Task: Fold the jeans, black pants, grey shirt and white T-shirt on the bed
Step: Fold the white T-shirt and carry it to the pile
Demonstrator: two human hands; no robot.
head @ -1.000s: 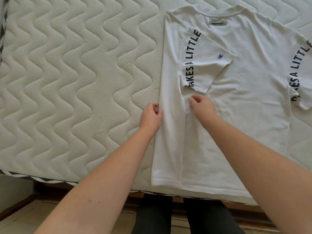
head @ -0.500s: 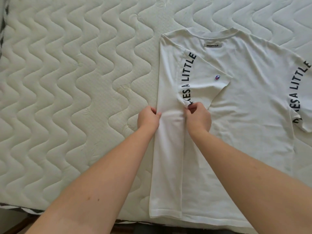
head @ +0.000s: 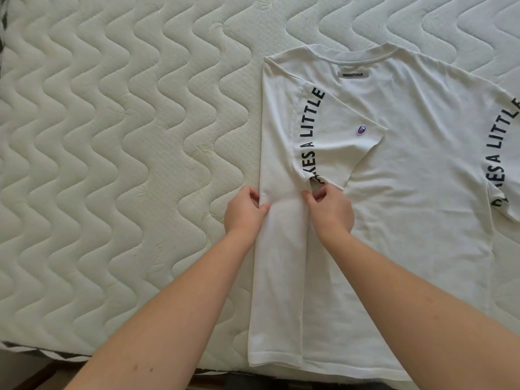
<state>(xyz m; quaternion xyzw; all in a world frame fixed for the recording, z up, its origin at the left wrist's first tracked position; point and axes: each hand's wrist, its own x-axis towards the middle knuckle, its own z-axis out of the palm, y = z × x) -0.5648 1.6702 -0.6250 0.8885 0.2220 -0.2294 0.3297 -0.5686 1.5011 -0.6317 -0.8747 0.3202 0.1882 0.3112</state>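
At the near edge, 2 bare forearms reach in from the bottom of the view over the mattress [head: 118, 170], whose near border shows a dark patterned trim. The white T-shirt [head: 408, 220] lies flat on the right half of the quilted surface, hem near, collar far, with its left side folded inward into a long strip that runs from the hem up to the shoulder.

The left hand [head: 244, 212] sits at the outer left edge of that strip, fingers curled, thumb and fingertips pinching the fabric at the fold. The right hand [head: 330, 211] sits just right of it on the strip's inner edge, fingers also curled and pinching cloth right below the folded-over sleeve [head: 337, 142]. A shallow crease stretches between the 2 hands. The fingertips are tucked into the fabric, so how much cloth each holds is hard to make out.

Farther off, the sleeve lies across the chest with curved black lettering, its first letters hidden in the bunched cloth by the right hand, and a small round logo [head: 359, 129]. A grey neck label [head: 352, 75] sits under the collar; its text is too small to read. The other sleeve [head: 503, 153], at the right, is cut off by the frame
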